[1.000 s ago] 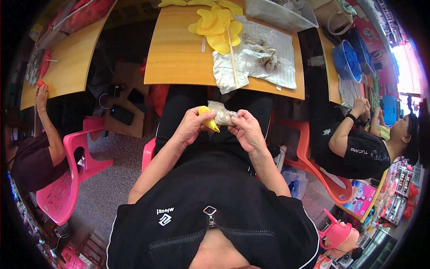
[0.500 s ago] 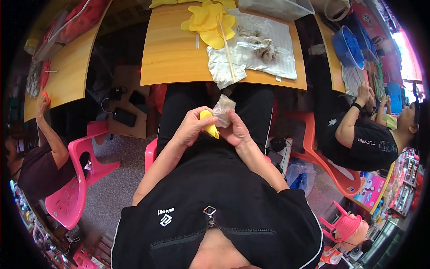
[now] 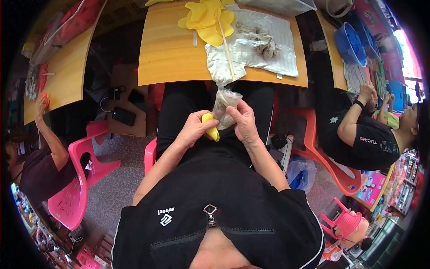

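Note:
Over my lap, my left hand (image 3: 197, 127) is closed around a small yellow fabric-like piece (image 3: 210, 127), its pointed end facing down. My right hand (image 3: 244, 121) pinches a clear plastic bag (image 3: 225, 106) with something pale and beige inside. The two hands are close together, and the bag's lower part lies beside the yellow piece. What the beige contents are, I cannot make out. On the table ahead lies a stack of yellow petal-shaped pieces (image 3: 204, 20), with a thin wooden stick (image 3: 226, 49) across white cloth (image 3: 224, 62).
A wooden table (image 3: 174, 58) stands in front, carrying a plastic sheet (image 3: 284, 45) with greyish-brown bundles (image 3: 264, 45) and a clear bin (image 3: 286, 5). People sit at tables on both sides. Pink chair (image 3: 74, 193) at left, orange chair (image 3: 313, 148) at right, blue basket (image 3: 349, 45) beyond.
The plastic bag now stands more upright and stretched out. My right hand has risen and moved right, its fingers now pinching the bag's side. My left hand keeps the yellow piece.

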`<state>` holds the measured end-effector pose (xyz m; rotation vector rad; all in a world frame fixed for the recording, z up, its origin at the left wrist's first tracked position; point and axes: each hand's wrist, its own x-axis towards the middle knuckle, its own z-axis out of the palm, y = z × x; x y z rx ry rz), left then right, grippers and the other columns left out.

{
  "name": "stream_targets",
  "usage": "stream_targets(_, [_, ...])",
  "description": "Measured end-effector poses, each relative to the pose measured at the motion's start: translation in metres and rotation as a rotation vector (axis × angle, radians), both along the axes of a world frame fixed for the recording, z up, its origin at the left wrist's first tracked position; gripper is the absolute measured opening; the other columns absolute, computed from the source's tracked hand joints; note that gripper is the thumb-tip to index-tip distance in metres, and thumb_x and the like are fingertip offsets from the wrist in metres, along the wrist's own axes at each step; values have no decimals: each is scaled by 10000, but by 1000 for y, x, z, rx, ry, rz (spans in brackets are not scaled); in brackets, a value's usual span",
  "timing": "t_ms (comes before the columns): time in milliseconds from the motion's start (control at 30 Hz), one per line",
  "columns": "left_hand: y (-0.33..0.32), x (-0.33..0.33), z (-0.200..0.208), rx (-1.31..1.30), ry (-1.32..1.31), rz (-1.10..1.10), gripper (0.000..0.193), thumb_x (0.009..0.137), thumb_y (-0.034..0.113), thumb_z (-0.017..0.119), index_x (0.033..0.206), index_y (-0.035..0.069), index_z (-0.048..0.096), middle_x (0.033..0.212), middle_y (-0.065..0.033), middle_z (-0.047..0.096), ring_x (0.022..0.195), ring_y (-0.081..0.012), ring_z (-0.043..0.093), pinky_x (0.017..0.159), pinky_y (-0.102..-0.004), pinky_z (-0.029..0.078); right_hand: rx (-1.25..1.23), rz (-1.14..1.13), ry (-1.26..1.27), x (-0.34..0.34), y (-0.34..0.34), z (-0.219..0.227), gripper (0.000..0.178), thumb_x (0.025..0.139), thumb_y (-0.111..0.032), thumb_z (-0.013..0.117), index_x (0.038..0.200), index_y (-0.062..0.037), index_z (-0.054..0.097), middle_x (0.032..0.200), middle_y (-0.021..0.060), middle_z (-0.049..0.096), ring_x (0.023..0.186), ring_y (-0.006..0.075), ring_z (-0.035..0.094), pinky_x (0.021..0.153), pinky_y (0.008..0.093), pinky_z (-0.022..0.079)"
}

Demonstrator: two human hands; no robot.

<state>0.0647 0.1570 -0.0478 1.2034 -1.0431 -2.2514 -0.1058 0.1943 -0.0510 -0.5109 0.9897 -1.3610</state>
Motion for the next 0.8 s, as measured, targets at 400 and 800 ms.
stream_targets(400, [-10, 0, -1, 7, 59, 0, 218, 853, 156, 662, 1015, 24, 600, 828, -42, 646, 672, -112, 631, 531, -235, 542, -180, -98, 240, 0, -12, 16, 312, 858, -46, 651, 1163, -8, 603, 1064, 35, 647, 944, 81, 589, 840, 223, 473])
stream_targets(800, [-18, 3, -3, -99, 39, 88, 351, 860, 161, 646, 1180, 33, 582, 1037, -50, 658, 811, -98, 626, 563, -236, 548, -185, -85, 448, -7, -11, 23, 295, 849, -59, 667, 1137, -13, 623, 1029, 24, 655, 922, 78, 592, 826, 217, 477])
